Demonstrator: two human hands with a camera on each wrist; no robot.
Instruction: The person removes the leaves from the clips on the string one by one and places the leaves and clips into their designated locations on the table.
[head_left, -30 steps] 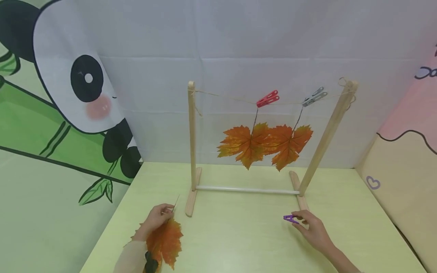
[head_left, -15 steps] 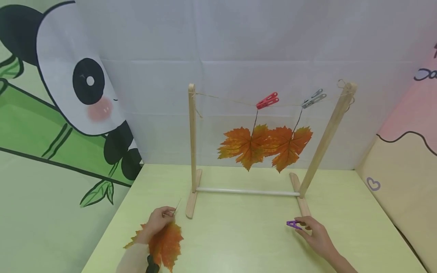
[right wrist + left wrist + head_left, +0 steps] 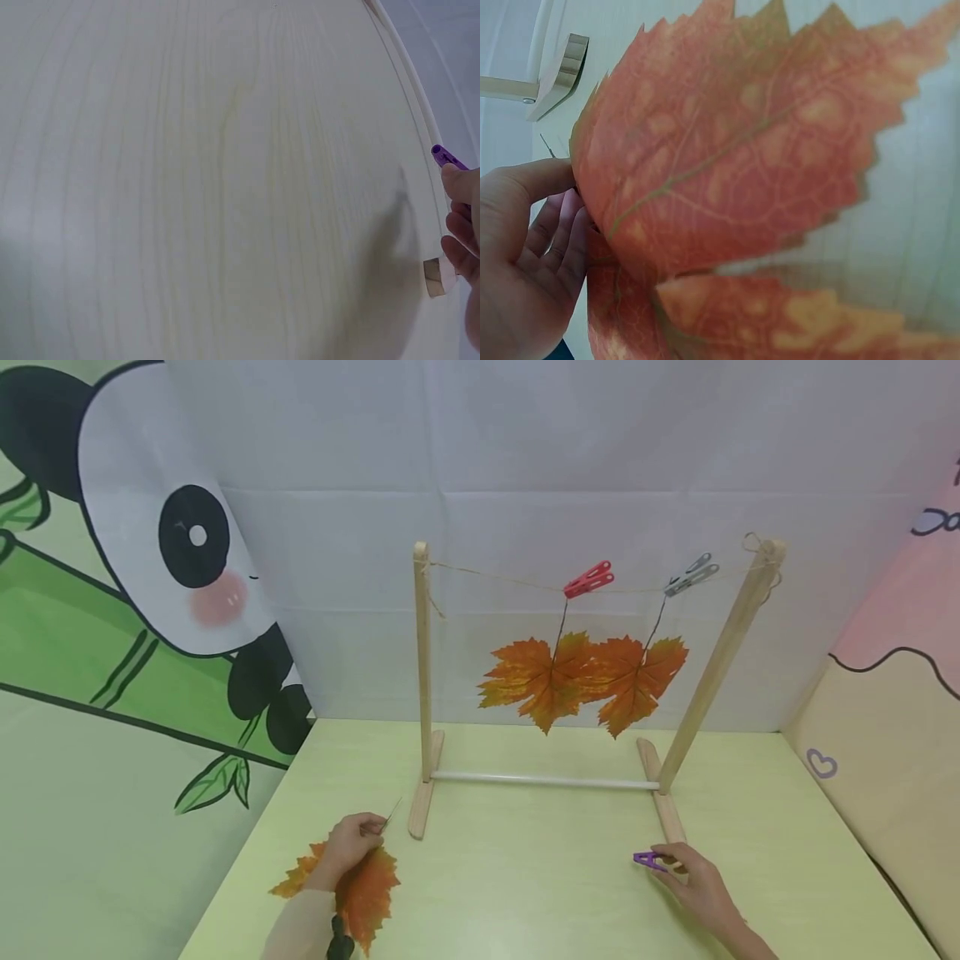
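Note:
At the lower left my left hand (image 3: 351, 847) pinches the thin stem of an orange artificial maple leaf (image 3: 370, 893); its forearm covers part of the leaf. The left wrist view shows the leaf (image 3: 735, 142) spread large beside the fingers. On the other side, my right hand (image 3: 701, 881) grips a purple clothespin (image 3: 649, 860) between thumb and fingers, near the rack's right foot. Between the hands stands a wooden rack (image 3: 423, 677) with a string (image 3: 495, 578) tied across it. A red clothespin (image 3: 588, 579) and a grey clothespin (image 3: 690, 577) hold two more leaves (image 3: 536, 681) by their stems.
A white crossbar (image 3: 543, 779) joins the rack's wooden feet (image 3: 422, 806) low over the pale table (image 3: 510, 893). Behind it hangs a white cloth backdrop (image 3: 360, 568). A panda picture (image 3: 172, 527) covers the left side, and a pink and cream panel (image 3: 885, 727) the right.
My right hand has drawn slightly down and to the right with the purple clothespin. The left hand stays nearly in place, its leaf shifting a little beneath the forearm.

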